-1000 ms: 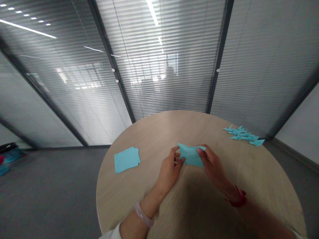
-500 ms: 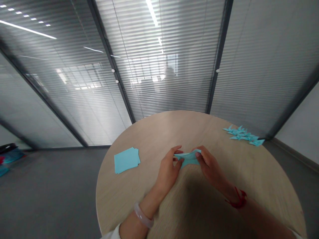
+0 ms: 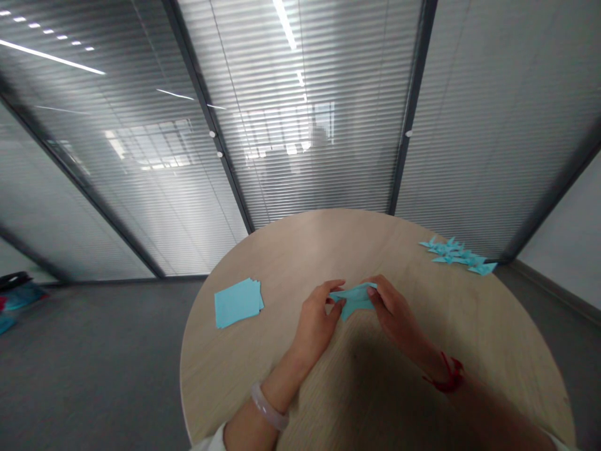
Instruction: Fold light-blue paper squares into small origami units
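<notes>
A partly folded sheet of light-blue paper (image 3: pixel 357 299) is held between my two hands over the middle of the round wooden table. My left hand (image 3: pixel 320 316) pinches its left end, thumb in front and fingers behind. At the right end, my right hand (image 3: pixel 393 307) grips the paper with the thumb on the near face and the fingers at the back. Part of the sheet's back is hidden by my fingers. To the left of my hands lies a stack of flat blue paper sheets (image 3: pixel 238 304), slightly fanned at its right edge.
Several folded blue paper cranes (image 3: pixel 457 254) stand in a cluster near the table's far right edge. The round table (image 3: pixel 323 235) reaches towards a glass wall with blinds (image 3: pixel 319 181). A dark bag-like object (image 3: pixel 19 288) rests on the floor at far left.
The paper's upper edge has flattened a little between my hands, and my left index finger has come down slightly. Both hands keep their hold in nearly the same place.
</notes>
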### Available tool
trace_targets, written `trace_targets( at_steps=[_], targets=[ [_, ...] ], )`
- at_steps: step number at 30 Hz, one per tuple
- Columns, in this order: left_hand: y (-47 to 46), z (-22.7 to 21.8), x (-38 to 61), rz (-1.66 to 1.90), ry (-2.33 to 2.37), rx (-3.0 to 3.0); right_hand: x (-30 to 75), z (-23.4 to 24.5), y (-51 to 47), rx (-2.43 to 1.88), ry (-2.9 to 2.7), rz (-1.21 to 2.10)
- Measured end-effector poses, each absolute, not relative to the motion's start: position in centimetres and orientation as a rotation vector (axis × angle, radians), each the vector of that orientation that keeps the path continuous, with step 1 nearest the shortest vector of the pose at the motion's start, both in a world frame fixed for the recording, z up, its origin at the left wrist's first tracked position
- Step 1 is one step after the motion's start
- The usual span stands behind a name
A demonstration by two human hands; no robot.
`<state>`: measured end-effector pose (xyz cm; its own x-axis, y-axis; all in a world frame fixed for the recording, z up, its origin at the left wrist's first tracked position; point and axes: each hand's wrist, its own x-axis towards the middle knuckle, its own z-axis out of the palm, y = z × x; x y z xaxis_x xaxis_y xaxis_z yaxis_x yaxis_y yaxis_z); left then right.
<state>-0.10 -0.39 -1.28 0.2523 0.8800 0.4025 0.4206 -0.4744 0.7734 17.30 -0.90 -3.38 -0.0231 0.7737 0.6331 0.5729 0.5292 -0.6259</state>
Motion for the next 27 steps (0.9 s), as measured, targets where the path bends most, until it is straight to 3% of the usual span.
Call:
trace_targets(
  at_steps=[27],
  targets=[
    [-0.7, -1.3, 0.1, 0.947, 1.165, 2.163, 17.4, -4.4, -0.4, -1.157, -1.786, 0.233]
  ],
)
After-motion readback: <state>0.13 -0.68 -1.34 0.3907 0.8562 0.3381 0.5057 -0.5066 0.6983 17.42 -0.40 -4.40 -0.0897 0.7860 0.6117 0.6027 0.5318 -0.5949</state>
